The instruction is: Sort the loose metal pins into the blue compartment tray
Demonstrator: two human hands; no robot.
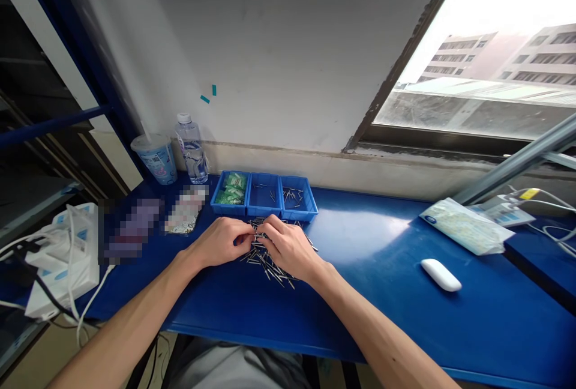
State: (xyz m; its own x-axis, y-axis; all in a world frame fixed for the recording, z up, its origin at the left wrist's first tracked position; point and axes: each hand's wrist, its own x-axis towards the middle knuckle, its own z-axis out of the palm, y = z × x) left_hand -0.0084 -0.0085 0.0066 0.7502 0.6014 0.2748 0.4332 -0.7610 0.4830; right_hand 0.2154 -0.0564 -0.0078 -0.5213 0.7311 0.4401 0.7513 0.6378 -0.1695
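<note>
A: Head view. State the position of the metal rods.
B: The metal rods (269, 265) lie in a loose pile on the blue desk (234, 302), beneath and between the two hands. The pile's far edge sits just in front of three blue bins.

A: State the condition of each hand.
B: The left hand (222, 241) and right hand (288, 248) are together at the fingertips, above the pile. Fingers of both are bent inward. A rod may be pinched there; the view is too small to tell whether either hand is clamped on one.

A: Give axis and nearer hand.
B: The rods point in mixed directions. On the near side, many run slantwise, from far left to near right. That exposed portion lies closer to the right hand, which also covers part of the pile.

A: Identify the bins relative to the hands.
B: All stand beyond the fingertips, side by side. The left bin (228, 210) contains green packets (234, 188). The middle bin (263, 199) contains a few thin rods. The right bin (300, 216) contains more, and stands directly beyond the right hand.
</note>
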